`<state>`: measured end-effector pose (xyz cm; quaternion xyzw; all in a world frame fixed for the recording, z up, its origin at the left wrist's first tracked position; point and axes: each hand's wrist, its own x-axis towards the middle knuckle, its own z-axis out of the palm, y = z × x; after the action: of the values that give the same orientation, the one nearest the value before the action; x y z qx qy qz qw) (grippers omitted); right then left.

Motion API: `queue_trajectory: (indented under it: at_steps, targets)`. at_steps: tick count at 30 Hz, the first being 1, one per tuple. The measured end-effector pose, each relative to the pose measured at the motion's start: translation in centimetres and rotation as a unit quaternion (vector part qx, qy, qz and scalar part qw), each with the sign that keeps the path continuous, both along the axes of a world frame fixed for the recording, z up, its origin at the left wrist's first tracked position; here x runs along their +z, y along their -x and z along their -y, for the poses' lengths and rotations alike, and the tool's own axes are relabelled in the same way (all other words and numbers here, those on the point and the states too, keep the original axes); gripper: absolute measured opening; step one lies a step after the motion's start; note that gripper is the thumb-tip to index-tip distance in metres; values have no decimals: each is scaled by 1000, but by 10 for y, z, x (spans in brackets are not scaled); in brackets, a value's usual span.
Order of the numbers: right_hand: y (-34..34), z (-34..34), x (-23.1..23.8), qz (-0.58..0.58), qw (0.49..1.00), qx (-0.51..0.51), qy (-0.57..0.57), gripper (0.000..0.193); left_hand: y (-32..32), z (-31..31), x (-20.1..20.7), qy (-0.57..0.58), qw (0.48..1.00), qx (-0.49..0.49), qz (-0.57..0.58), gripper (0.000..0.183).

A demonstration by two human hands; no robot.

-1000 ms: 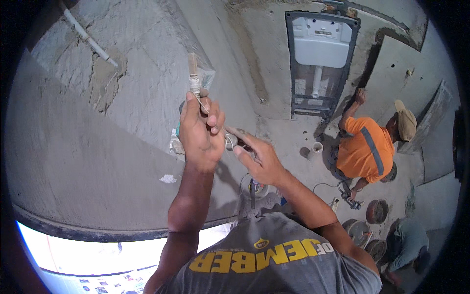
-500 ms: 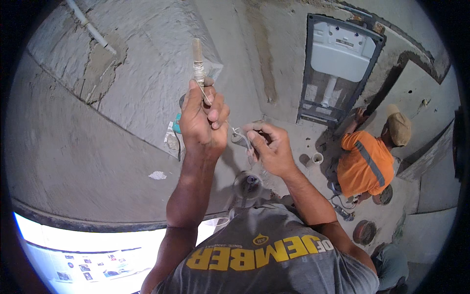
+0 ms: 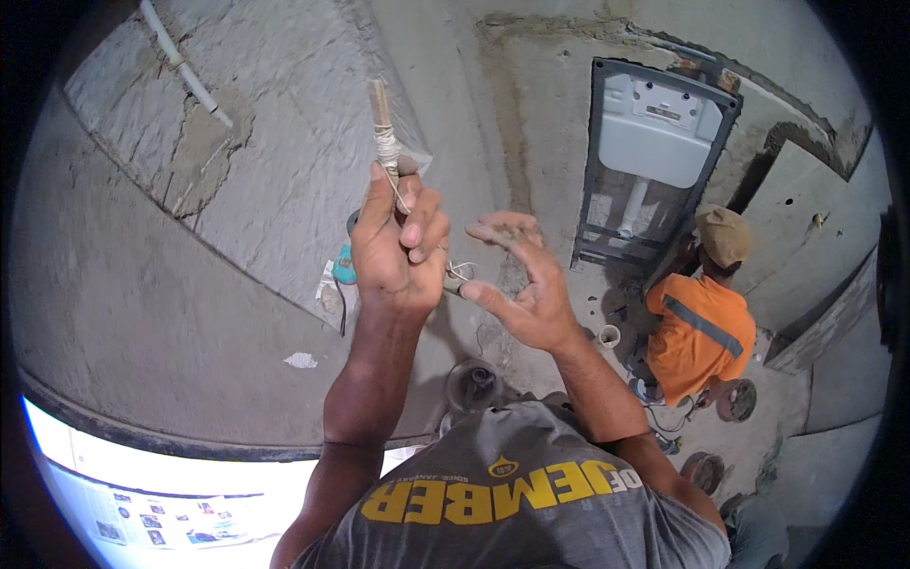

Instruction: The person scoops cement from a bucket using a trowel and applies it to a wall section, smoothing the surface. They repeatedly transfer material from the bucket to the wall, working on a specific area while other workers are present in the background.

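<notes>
Fingers (image 3: 432,209) of my L hand (image 3: 398,258) closed, pinching lower end of wooden stick (image 3: 379,102), approx upright, top tipped slightly L. White string (image 3: 387,144) wound in a coil round stick just above my grip; 1 loose strand runs down over the fingers. L palm faces up twd cam.

R hand (image 3: 538,296) just R of L hand: thumb & fingers spread w/ clear gap btwn. Small grey thing (image 3: 452,284) w/ a thin loop sits btwn L palm heel and R thumb tip; can't tell if thumb touches it, kind unclear.

Behind L wrist: teal tool (image 3: 344,267) w/ dark strap, next to pale packet (image 3: 330,296). White patch (image 3: 301,360) on grey plaster surface (image 3: 171,313), lower L. White pipe (image 3: 185,76) upper L.

R side: white cistern (image 3: 661,128) in dark grey frame (image 3: 592,152) set in wall. Co-worker (image 3: 701,337) in orange top w/ grey stripe + tan cap (image 3: 724,237), low by the wall, well apart from my hands. White round container (image 3: 609,336) on floor, L of co-worker; 2 dark buckets nearby, 1 beside co-worker (image 3: 737,402), other lower (image 3: 702,471). Grey shirt (image 3: 512,512) w/ yellow print = mine, bottom.
</notes>
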<state>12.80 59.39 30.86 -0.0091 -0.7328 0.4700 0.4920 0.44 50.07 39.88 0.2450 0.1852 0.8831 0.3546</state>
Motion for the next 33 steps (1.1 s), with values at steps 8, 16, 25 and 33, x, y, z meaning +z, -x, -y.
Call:
queue_trajectory:
  at_steps: [8, 16, 25, 33]
  targets:
    - [-2, -7, 11, -3, 995, -80, -52, 24, -7, -16, 0, -4, 1000, -4, -18, 29]
    - [-1, -9, 11, 17, 999, 2, 36, 14, -10, -24, -1, 42, 998, 37, -18, 33]
    - [7, -25, -11, -33, 986, 69, 149, 8, -1, -20, 0, 41, 997, 53, -23, 32]
    - [7, -35, -20, -95, 861, 304, 396, 11, 23, -33, -7, 25, 997, 62, -42, 30]
